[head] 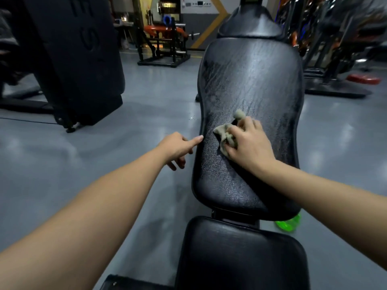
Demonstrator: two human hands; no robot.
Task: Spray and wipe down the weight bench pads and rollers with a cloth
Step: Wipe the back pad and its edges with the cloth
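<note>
The wiping step is judged to be in hand on the back pad (251,80), whose surface is seen to be wet: fine droplets are spread over its near half and streaks over its far half. The cloth (224,135) is bunched and is pressed on the middle of the back pad, a little toward its left edge, by the right hand (249,143), whose fingers are curled round it. Nothing is held by the left hand (178,147); its index finger is stretched out and touches the left edge of the back pad, while the other fingers are loosely bent. For the next move a firm stroke along the back pad is called for, so that the droplets on the near half are taken up; the cloth would better be opened wider, since only a small patch is covered by it. Whether the seat pad (240,258), just before the near end of the back pad, and the upper pad (249,24), just beyond its far end, are already wiped cannot be told. A green spray bottle (288,223) is seen on the floor (146,101) under the near right corner of the back pad, partly hidden. A black machine (79,59) stands well apart to the left of the back pad and a red disc (363,79) far to its right; nothing is seen in the way of the stroke.
</note>
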